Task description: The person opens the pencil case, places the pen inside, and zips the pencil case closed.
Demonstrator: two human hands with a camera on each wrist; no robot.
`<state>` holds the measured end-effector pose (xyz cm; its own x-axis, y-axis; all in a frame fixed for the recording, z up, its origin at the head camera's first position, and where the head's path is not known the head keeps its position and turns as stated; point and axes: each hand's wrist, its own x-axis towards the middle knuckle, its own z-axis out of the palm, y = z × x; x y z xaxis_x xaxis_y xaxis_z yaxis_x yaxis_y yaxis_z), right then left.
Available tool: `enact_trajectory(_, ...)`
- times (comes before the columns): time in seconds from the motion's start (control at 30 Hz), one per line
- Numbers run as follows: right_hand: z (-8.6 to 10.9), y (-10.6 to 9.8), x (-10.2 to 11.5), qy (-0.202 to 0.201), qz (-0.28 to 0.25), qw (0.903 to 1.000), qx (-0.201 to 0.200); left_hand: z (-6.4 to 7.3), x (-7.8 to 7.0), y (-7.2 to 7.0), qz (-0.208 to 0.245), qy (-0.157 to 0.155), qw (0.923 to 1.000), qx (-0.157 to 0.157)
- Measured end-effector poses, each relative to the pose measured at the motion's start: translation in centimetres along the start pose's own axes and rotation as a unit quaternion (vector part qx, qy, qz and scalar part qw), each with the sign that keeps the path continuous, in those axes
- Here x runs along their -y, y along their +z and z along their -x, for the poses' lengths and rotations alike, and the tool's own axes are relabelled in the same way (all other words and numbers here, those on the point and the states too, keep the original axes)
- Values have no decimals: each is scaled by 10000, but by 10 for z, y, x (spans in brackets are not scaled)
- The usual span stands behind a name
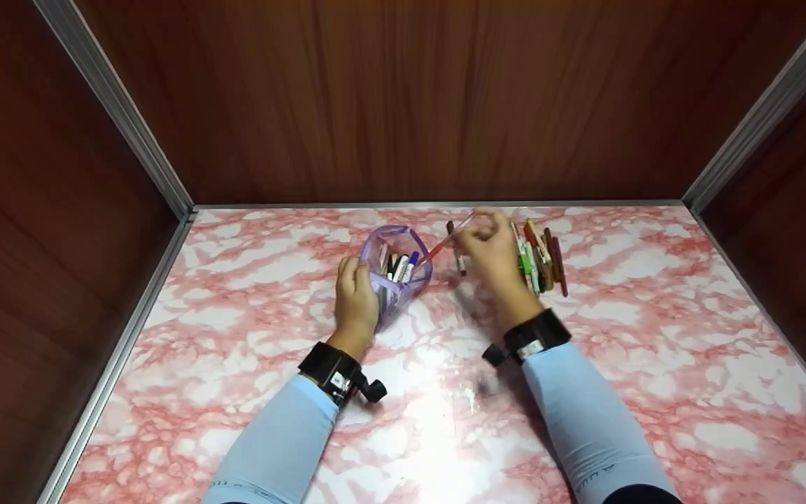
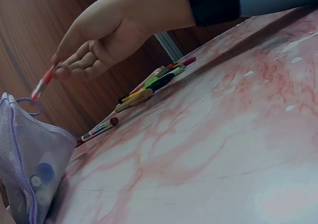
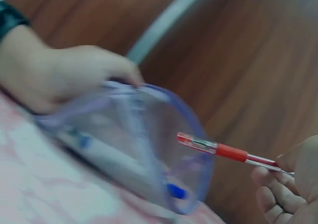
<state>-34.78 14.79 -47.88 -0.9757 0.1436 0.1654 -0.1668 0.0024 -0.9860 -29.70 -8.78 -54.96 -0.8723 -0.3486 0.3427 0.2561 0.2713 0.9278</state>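
Note:
My left hand [image 1: 356,297] grips the side of a purple mesh pencil pouch [image 1: 392,297], whose mouth stands open. Several markers [image 1: 401,267] show inside it, one with a blue-purple cap. Between thumb and fingertips, my right hand [image 1: 492,255] pinches a clear-barrelled red pen [image 3: 231,152] by one end. Its red capped end points down at the pouch mouth and overlaps the rim in the head view. In the left wrist view, the pen tip hangs close over the pouch's top edge, beside a small purple loop [image 2: 31,107].
A single brown-ended marker [image 1: 460,262] lies on the marbled red-and-white table [image 1: 270,308] right of the pouch. Farther right lies a loose pile of several pens and markers [image 1: 548,262]. Wood-grain panels [image 1: 403,105] with metal edging stand behind and on both sides.

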Motion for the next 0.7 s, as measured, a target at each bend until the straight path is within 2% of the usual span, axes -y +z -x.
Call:
enact_trajectory(0.2,21,33,-9,-125,369,9983,434,1,-2,-2,103,5,9999,55)
enact_trajectory(0.37,34,45,-12,-125,809,9889,1237,1,-2,-2,92,-93,9999,38)
enact_trajectory(0.43,37,46,-12,-113,1021,9811,1642,2,-2,-2,51,-110,9999,9)
enact_trajectory(0.53,38,45,-9,-258,1569,9635,2154,2,-1,-2,9,-155,9999,-42)
enact_trajectory(0.6,37,43,-7,-432,2039,9498,2333,1,-1,-2,28,-183,9998,-54)
enact_trajectory(0.7,33,37,-4,-564,2591,9346,2371,1,-2,-2,39,-332,9994,-58)
